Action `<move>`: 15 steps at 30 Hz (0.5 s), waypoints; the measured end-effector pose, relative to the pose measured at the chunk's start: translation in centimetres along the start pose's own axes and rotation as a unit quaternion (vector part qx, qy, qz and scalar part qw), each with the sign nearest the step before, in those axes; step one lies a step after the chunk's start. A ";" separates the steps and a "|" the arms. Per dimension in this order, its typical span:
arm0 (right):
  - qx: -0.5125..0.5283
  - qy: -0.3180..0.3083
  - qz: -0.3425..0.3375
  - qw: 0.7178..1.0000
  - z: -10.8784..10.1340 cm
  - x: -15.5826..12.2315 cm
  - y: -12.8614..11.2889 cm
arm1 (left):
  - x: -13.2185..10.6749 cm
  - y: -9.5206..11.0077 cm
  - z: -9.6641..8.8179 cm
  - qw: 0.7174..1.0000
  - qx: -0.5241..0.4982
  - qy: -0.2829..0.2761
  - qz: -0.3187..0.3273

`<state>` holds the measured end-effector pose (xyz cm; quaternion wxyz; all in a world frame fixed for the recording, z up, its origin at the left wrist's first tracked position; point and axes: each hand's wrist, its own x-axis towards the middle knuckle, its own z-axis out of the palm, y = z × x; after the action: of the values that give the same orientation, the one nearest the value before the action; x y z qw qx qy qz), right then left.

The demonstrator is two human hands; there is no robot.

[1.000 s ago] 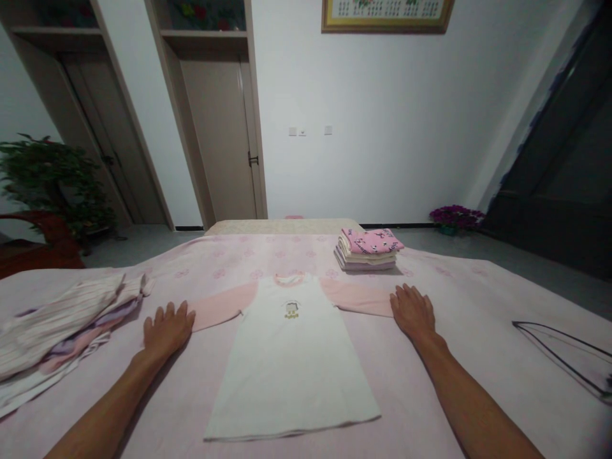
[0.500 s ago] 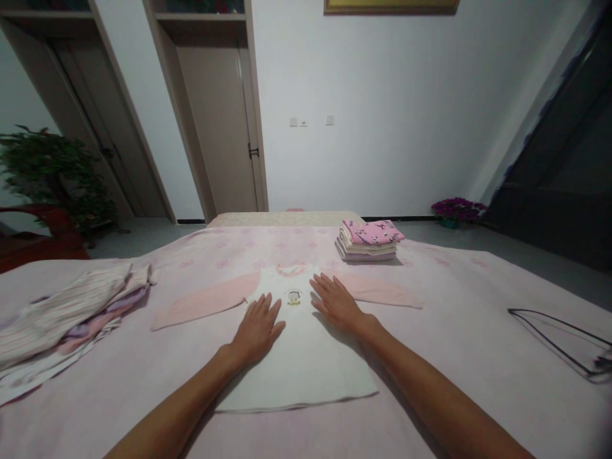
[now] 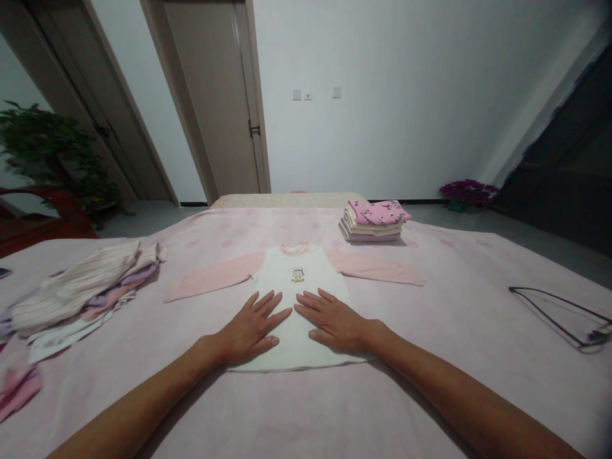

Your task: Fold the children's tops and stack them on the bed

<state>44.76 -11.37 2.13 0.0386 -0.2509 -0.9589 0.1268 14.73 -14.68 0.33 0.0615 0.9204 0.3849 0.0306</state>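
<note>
A white long-sleeved shirt (image 3: 296, 347) with pink sleeves lies flat in front of me, its collar pointing away and both sleeves spread out sideways. A small printed figure shows on its chest. My left hand (image 3: 251, 328) rests palm down on the left side of the shirt's body, fingers spread. On the right side, my right hand (image 3: 337, 322) lies flat in the same way, its fingertips close to those of the left. Neither hand grips the cloth. Both cover parts of the lower body of the shirt.
A pale pink patterned sheet (image 3: 306, 414) covers the surface. Folded clothes (image 3: 375, 223) are stacked at the back right. Loose clothes (image 3: 81, 287) lie heaped at left, with a pink garment (image 3: 19, 390) nearer me. A black wire frame (image 3: 549, 312) lies at right.
Both hands have slid down the shirt from the chest toward its hem, and the right has come closer to the left. The view has tilted downward.
</note>
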 end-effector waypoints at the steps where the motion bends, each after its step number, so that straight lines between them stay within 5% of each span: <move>1: 0.008 -0.002 -0.014 1.000 -0.2 -0.5 -0.6 | -0.3 0.2 -0.3 1.000 -0.006 -0.011 0.015; 10: 0.064 -0.021 -0.098 0.993 -0.9 -4.9 -1.6 | -3.5 0.8 -2.3 0.989 -0.034 -0.032 0.143; 15: 0.083 -0.014 -0.086 0.993 -1.1 -5.0 -2.8 | -4.1 2.0 -2.5 0.983 -0.044 -0.015 0.180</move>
<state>47.95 -15.97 3.94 0.0564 -0.1614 -0.9635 0.2061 12.96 -18.74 3.02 0.1015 0.9713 0.2106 0.0439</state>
